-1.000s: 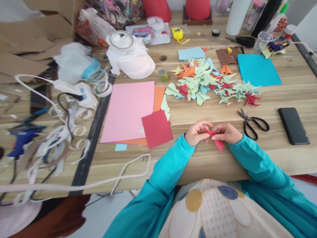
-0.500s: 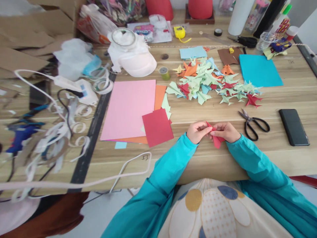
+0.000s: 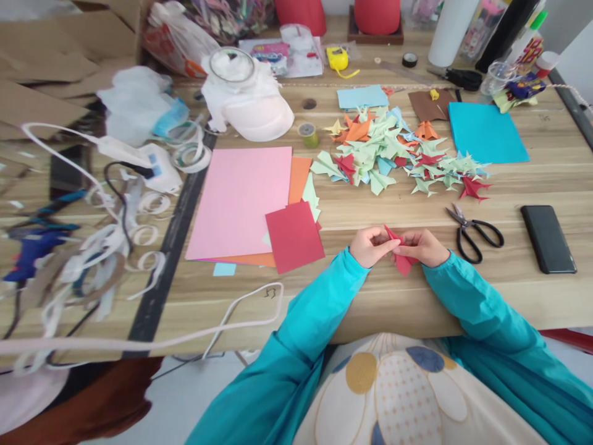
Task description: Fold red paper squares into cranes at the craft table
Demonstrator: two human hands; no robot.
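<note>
A small folded red paper piece (image 3: 404,266) is held between my two hands above the table's near side. My left hand (image 3: 369,245) pinches its left end, where a pointed tip sticks up. On the other side my right hand (image 3: 425,247) grips it between thumb and fingers, which partly hide the folds. Beyond my hands lies a heap of folded paper figures (image 3: 380,151) in pale green, orange, red and blue. Black-handled scissors (image 3: 473,232) rest just right of my right hand. A sheet of red paper (image 3: 295,237) lies to the left, overlapping a pink sheet (image 3: 245,201).
A black phone (image 3: 549,239) lies at the right. Blue paper (image 3: 487,132) sits behind it. A wire spool (image 3: 307,135) and a white wrapped object (image 3: 250,102) stand farther back. Leftward are a power strip (image 3: 160,170), tangled white strips and a blue glue gun (image 3: 34,250). A white cable crosses the near edge.
Both hands keep hold of the red paper and have barely moved. Its upper tip shows slightly larger between my fingers. The view has shifted a little.
</note>
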